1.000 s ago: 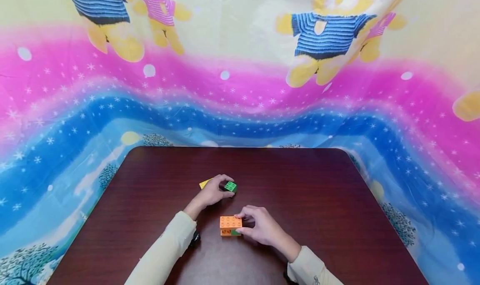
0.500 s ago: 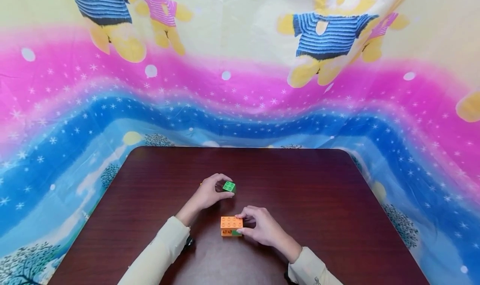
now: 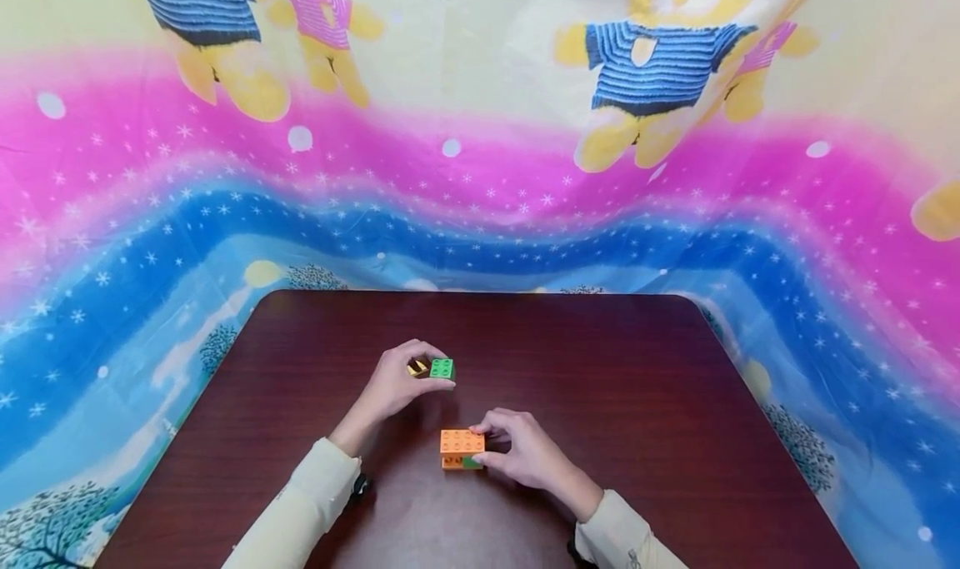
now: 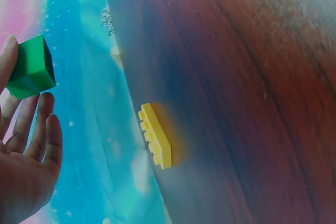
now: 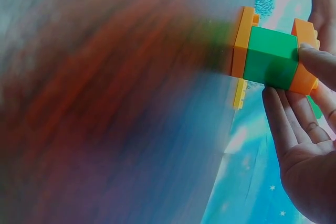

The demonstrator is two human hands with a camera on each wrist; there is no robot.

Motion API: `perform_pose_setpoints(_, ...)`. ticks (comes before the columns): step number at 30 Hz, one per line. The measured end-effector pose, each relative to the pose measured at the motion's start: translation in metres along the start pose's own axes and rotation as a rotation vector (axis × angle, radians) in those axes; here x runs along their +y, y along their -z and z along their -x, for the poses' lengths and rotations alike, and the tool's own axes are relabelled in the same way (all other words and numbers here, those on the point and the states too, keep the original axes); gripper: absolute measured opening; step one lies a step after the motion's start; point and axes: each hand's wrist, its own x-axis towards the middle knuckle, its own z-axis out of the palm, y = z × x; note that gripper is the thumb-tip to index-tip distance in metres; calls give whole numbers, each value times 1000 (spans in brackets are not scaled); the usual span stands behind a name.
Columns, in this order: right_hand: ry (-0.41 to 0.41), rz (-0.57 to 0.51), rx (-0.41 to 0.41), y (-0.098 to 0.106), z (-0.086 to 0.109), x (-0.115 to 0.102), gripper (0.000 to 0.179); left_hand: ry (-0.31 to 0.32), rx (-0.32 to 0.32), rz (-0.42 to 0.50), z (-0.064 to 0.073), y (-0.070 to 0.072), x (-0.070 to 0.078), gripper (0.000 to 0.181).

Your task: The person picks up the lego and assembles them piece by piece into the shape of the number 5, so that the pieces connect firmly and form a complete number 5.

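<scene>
My left hand (image 3: 386,379) pinches a square green toy brick (image 3: 442,368) between thumb and fingers; the left wrist view shows the green brick (image 4: 31,66) raised off the table. Behind that hand a flat yellow brick (image 4: 156,136) lies on the table, mostly hidden by the fingers in the head view. With thumb and fingers, my right hand (image 3: 528,452) grips the right end of a small stack: an orange studded brick (image 3: 462,441) on top, a green brick (image 5: 270,56) in the middle and a second orange brick (image 5: 242,43) at the bottom, on the table.
Both hands work over a dark brown wooden table (image 3: 622,369) with rounded far corners. Past its far edge hangs a colourful cloth (image 3: 495,169) printed with teddy bears and snowflakes.
My left hand has drawn leftward and slightly back with the green brick, moving in front of the yellow brick. My right hand and the stack have stayed in place.
</scene>
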Motion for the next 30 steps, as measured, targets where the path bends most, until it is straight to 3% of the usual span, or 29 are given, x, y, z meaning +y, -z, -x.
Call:
perform_pose_setpoints(9, -1, -2, 0, 1, -1, -1, 27, -15, 18, 49, 14, 12, 12, 38)
perform_pose_setpoints(19, 7, -17, 9, -2, 1, 1, 26, -58, -20, 19, 41, 11, 28, 42)
perform_pose_setpoints(30, 39, -9, 30, -2, 2, 2, 27, -108, -39, -6, 56, 5, 35, 39)
